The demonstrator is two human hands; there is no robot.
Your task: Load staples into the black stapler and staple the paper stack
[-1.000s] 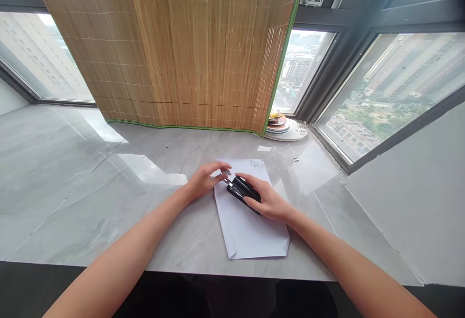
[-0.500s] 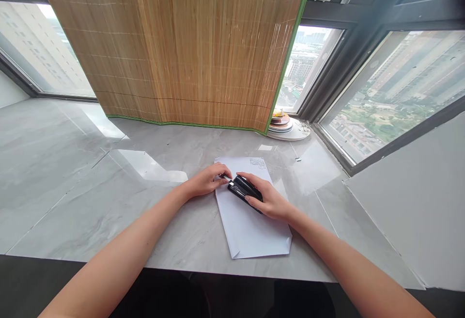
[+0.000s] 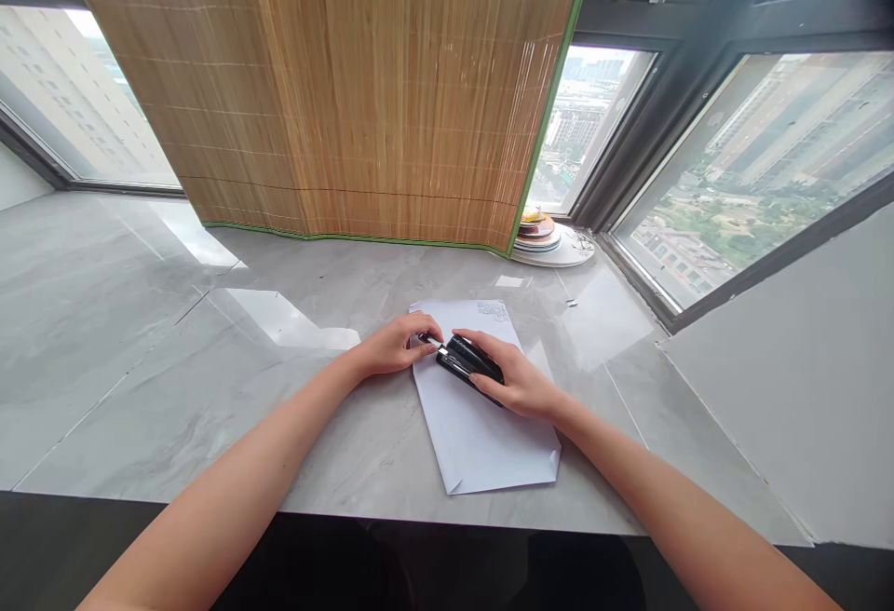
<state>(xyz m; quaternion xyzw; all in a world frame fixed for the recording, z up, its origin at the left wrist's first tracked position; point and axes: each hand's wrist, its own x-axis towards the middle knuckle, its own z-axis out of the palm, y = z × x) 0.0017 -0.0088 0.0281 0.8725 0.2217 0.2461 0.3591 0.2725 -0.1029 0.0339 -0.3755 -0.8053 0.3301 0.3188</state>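
Head view: a black stapler is held by the right hand over the far half of a white paper, set at a slant with one end pointed toward the left hand. Its long body is gripped between the right thumb, on the near side, and the right fingers, which are curled over the far side and parted only by the width of the tool. At the stapler's left end, a slim silver piece with a dark tip is pinched by the left thumb and fingers, brought nearly together; whether it is joined to the stapler cannot be told. The white paper is laid on a grey marbled bench; faint print is seen at its far right corner and a fold at its near left one. Farther back, a bamboo blind edged in green is seen, and stacked plates are set beside its lower right corner, near the windows.
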